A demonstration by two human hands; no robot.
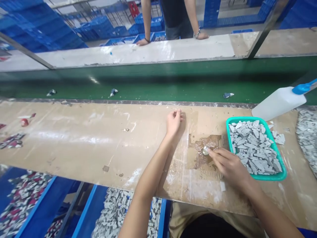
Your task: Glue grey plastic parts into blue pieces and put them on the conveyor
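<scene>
My right hand (229, 163) pinches a small pale grey piece (205, 150) between thumb and fingers. The piece touches a wet, brown, glue-like patch (210, 141) on the worn board top. My left hand (174, 121) is over the far side of the board, fingers curled together; whatever they may hold is too small to make out. To the right of my right hand stands a turquoise basket (282, 172) full of flat grey pieces (257, 145). A white squeeze bottle (277, 103) with a blue cap leans behind the basket.
Small dark-and-white pieces (114, 92) lie spaced along a green conveyor belt (158, 84). Blue bins of pieces (111, 211) sit below the front edge. Red and grey pieces (12, 141) lie at left, a heap of grey pieces (308, 132) at right. Across the belt stands another person (177, 18).
</scene>
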